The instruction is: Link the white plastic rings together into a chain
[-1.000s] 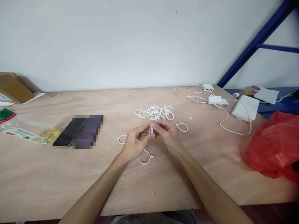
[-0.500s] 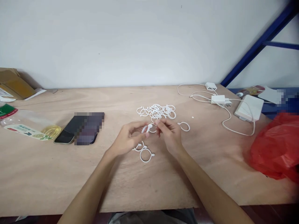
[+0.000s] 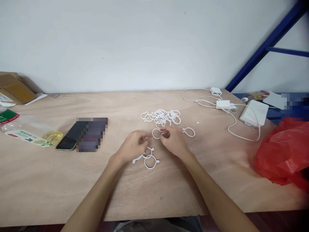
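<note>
My right hand point(image 3: 175, 141) pinches a white plastic ring point(image 3: 156, 133) by its right side, just above the wooden table point(image 3: 72, 180). My left hand point(image 3: 133, 147) hovers to the ring's left with fingers curled and slightly blurred. Its fingertips stop just short of the ring, and I see nothing in them. Below my left hand a few white rings point(image 3: 147, 158) lie overlapping on the table. A pile of several white rings point(image 3: 161, 116) sits just beyond both hands. One single ring point(image 3: 188, 131) lies to the right of my right hand.
A phone point(image 3: 72, 138) and a lying plastic bottle point(image 3: 29, 133) are at the left, with cardboard point(image 3: 14, 88) behind. White chargers and cables point(image 3: 224, 104) and a white box point(image 3: 254, 112) are at the back right. A red bag point(image 3: 285, 151) sits at the right edge.
The ring my left hand held now lies with the rings below it. My right hand holds another ring lower, and both hands have dropped nearer the table.
</note>
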The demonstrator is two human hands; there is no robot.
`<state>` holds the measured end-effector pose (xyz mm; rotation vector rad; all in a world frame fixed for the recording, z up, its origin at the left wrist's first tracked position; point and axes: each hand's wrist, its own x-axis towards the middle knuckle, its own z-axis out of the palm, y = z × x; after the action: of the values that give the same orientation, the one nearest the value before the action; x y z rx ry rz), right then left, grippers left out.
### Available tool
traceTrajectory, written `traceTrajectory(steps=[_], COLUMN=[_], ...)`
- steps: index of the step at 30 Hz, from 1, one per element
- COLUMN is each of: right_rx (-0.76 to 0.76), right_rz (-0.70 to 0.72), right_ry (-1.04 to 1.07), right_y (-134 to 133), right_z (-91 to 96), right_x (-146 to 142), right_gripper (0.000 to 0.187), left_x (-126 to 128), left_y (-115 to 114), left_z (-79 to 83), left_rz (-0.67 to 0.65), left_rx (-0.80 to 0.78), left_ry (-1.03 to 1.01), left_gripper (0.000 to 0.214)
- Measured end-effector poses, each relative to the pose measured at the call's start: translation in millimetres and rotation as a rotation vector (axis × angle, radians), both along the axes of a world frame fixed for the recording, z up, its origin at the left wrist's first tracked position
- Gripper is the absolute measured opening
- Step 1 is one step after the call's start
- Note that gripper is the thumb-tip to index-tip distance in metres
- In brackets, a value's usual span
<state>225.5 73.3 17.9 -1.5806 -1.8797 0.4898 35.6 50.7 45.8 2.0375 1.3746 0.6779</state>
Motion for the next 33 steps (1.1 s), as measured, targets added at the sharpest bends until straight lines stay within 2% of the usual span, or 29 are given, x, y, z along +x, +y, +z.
traceTrajectory(steps=[3,7,12,18,20,23,27,33], right_rx=[0.014,-0.034,-0.075,-0.118,-0.125,-0.190,-0.306,-0.250], right_rz=[0.021,0.135,0.218,0.188,0.107,0.039,0.154,0.217], right_ry=[-0.033,0.057,0.155,0.348,0.483,0.724,0.919,1.023], right_y=[-1.6,-4.1,-6.9,-5.6,-4.0,-2.2,-4.0,-7.5], right_z=[1.8,1.7,-1.7,0.5,5.0,12.7,18.7,19.8], right_x=[0.5,-1.1,-6.5,-7.8,-7.2,-6.1,-6.8,-8.7], right_gripper=[0.022,0.018,0.022,0.021,0.022,0.033,0.027,0.014], left_x=[6.2,14.4,15.3,11.9,12.8,17.3,26.1,31.4], left_y=[1.0,0.8,2.7,2.5,1.5,-0.6,-5.4,-12.2], left_z=[-6.9,-15.2,-21.2,-14.4,-12.1,-9.7,-6.9,-6.9], left_rz=[0.044,0.093,0.083,0.120,0.162,0.232,0.201,0.121], left_rx=[0.102,0.194,0.179,0.166,0.167,0.128,0.055,0.037], left_ry=[0.012,0.008,0.117,0.218,0.162,-0.065,-0.342,-0.351], left_gripper=[0.039,0.033,0.045,0.036,0.035,0.036,0.035,0.037])
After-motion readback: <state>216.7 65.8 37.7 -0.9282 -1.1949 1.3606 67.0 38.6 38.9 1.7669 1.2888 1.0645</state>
